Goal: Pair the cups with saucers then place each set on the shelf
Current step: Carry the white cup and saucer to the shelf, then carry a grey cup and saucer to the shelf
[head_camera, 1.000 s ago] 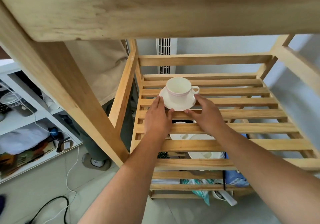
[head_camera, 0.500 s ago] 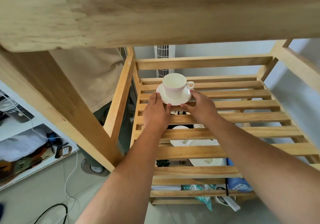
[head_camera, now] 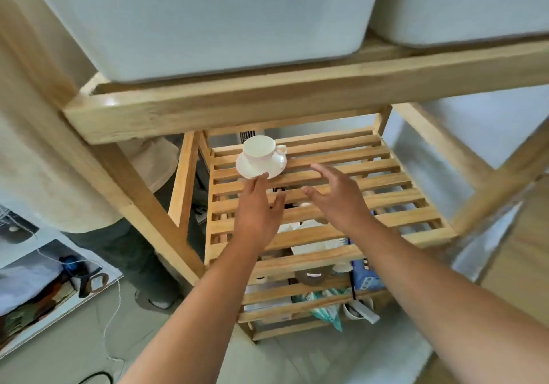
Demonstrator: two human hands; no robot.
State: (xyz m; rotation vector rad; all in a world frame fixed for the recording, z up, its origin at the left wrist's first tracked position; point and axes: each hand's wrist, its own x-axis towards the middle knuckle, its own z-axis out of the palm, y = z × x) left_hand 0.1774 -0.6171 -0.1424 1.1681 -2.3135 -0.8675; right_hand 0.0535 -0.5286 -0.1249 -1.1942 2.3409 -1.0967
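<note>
On the slatted shelf (head_camera: 341,172), the cup (head_camera: 259,147) sits in its saucer (head_camera: 258,167); left hand (head_camera: 259,205) perhaps brushes the saucer's rim, right hand (head_camera: 335,197) hovers beside, both spread and empty.

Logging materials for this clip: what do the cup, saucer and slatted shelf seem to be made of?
Cup: looks like glazed white ceramic or porcelain; smooth, slightly shiny, thin-rimmed, with a faint pinkish band.
Saucer: apparently the same glazed white ware; matching sheen and colour.
Slatted shelf: light, seemingly unpainted wood; grain and pale tan colour show on the slats. Whether it is varnished cannot be told.
</note>
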